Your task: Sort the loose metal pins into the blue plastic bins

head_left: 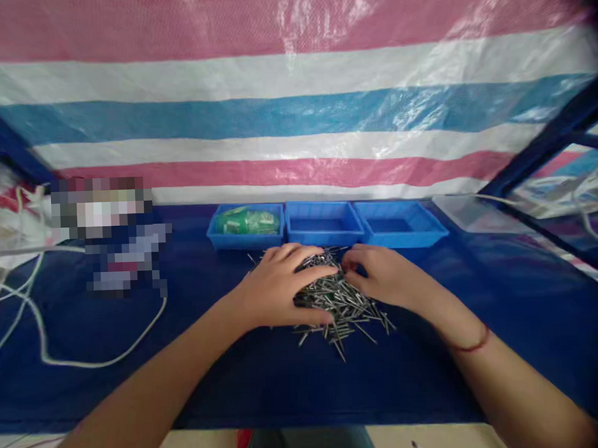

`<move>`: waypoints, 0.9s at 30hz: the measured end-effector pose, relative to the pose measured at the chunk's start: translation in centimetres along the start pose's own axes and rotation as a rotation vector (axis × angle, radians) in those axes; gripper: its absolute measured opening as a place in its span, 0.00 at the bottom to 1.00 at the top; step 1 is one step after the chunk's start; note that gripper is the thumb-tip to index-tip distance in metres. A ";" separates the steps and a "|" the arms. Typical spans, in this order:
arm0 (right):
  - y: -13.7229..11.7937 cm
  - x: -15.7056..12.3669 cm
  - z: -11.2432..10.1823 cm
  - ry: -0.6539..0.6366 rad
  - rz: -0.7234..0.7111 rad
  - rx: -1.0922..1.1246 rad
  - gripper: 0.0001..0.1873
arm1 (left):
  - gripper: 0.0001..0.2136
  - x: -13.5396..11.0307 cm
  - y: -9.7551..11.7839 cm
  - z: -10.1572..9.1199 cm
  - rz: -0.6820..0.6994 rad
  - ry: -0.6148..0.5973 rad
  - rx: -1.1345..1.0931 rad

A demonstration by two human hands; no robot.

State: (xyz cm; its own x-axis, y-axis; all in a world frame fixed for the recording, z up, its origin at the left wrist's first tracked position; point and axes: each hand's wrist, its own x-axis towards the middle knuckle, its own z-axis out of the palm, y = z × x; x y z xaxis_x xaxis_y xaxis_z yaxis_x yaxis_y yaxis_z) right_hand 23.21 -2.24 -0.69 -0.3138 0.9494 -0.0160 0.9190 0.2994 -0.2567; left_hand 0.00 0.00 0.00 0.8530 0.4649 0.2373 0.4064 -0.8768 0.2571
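A heap of thin, shiny metal pins (348, 307), nails or rivets by their look, lies on the dark blue table. Over its left side my left hand (286, 283) is spread, thumb and fingers apart, touching the pins. My right hand (379, 273) is at the heap's right edge with fingers curled in and the thumb near them. Whatever those fingertips hold, if anything, is hidden. Behind the hands stand three blue plastic bins in a row: a left bin (245, 241) with a green bag (247, 221) in it, a middle bin (324, 237) and a right bin (402, 239).
White cables (88, 364) loop across the left of the table (285, 394), near blurred-out items. A clear plastic sheet (470, 215) lies at the back right. Striped sheeting (295, 113) hangs behind, and a dark metal frame (546, 140) rises at the right.
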 end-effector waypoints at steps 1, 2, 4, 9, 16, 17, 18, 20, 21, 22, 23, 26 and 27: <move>0.0 -0.1 -0.1 0.000 -0.009 0.016 0.10 | 0.33 0.0 0.3 0.6 0.019 -0.002 -0.013; 0.0 -0.1 -0.2 -0.001 -0.016 0.031 0.11 | 0.34 -0.1 0.5 1.1 0.034 -0.003 -0.022; 0.0 -0.2 -0.3 -0.005 -0.018 0.058 0.12 | 0.35 -0.1 0.9 2.1 0.052 -0.012 -0.036; 0.1 -0.1 -0.2 -0.012 0.038 0.089 0.13 | 0.35 -0.2 1.2 3.1 0.021 -0.041 -0.028; 0.2 0.3 0.7 -0.019 0.103 0.096 0.11 | 0.34 -0.2 1.4 3.0 -0.023 -0.077 -0.016; 0.2 0.3 0.7 -0.019 0.113 0.111 0.11 | 0.34 -0.2 1.5 3.1 -0.024 -0.078 -0.017; 0.2 0.4 0.8 -0.021 0.125 0.128 0.11 | 0.34 -0.2 1.5 3.1 -0.024 -0.077 -0.019; 0.1 0.5 0.8 -0.030 0.148 0.169 0.12 | 0.34 -0.3 1.4 3.1 -0.026 -0.074 -0.021; 0.1 0.5 0.7 -0.035 0.163 0.190 0.12 | 0.34 -0.3 1.4 3.2 -0.026 -0.070 -0.022; 0.0 0.6 0.7 -0.041 0.178 0.213 0.12 | 0.34 -0.3 1.4 3.2 -0.025 -0.068 -0.021; -0.1 0.6 0.6 -0.046 0.196 0.240 0.12 | 0.34 -0.3 1.4 3.2 -0.024 -0.068 -0.019; -0.3 0.7 0.5 -0.068 0.239 0.330 0.12 | 0.34 -0.3 1.4 3.3 -0.017 -0.070 -0.008; -0.4 0.7 0.4 -0.070 0.246 0.346 0.12 | 0.34 -0.3 1.4 3.3 -0.016 -0.072 -0.004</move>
State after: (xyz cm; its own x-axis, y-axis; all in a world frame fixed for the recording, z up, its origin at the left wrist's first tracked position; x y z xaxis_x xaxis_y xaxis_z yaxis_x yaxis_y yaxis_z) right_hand 22.56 -1.74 -1.04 -0.1219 0.9761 -0.1797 0.8379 0.0041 -0.5458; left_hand 1.35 -1.77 -2.79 0.8679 0.4685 0.1652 0.4188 -0.8689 0.2640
